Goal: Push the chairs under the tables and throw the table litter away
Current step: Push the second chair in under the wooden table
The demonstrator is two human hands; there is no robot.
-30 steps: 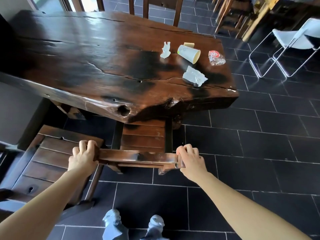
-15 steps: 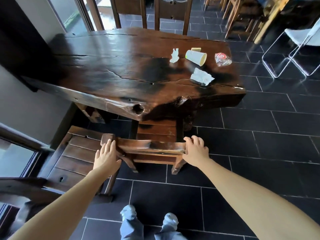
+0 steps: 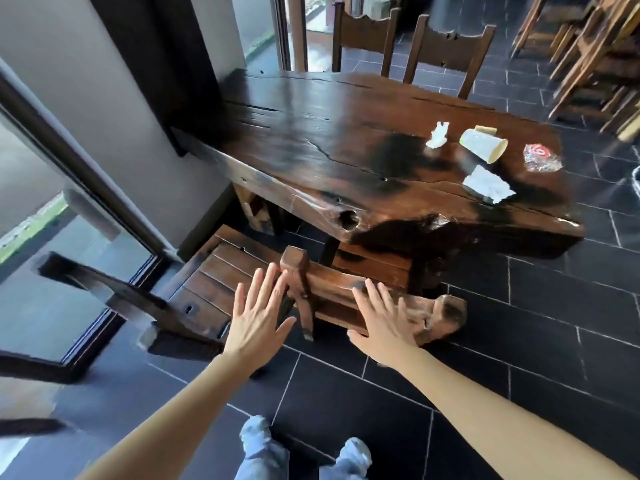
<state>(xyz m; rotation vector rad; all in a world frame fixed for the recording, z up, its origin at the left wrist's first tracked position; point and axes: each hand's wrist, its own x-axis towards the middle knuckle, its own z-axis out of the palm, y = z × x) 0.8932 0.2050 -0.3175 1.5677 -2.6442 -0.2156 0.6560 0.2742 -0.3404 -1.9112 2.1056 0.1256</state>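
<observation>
A dark wooden chair (image 3: 332,292) sits with its seat under the slab table (image 3: 329,143); only its backrest sticks out. My left hand (image 3: 258,313) hovers flat with fingers spread over the backrest's left post. My right hand (image 3: 384,318) is spread over the top rail, just touching or slightly off it. On the table's right end lie a tipped paper cup (image 3: 483,145), a crumpled tissue (image 3: 438,135), a flat napkin (image 3: 488,185) and a clear wrapper with red print (image 3: 540,157).
A second wooden chair (image 3: 207,289) stands pulled out to the left, beside a glass door (image 3: 52,271). Two chairs (image 3: 446,51) stand at the table's far side. More wooden furniture (image 3: 588,53) is stacked at the back right. The floor is dark tile.
Both hands have let go of the chair's backrest and opened flat. The chair now sits further under the table. My view has swung left.
</observation>
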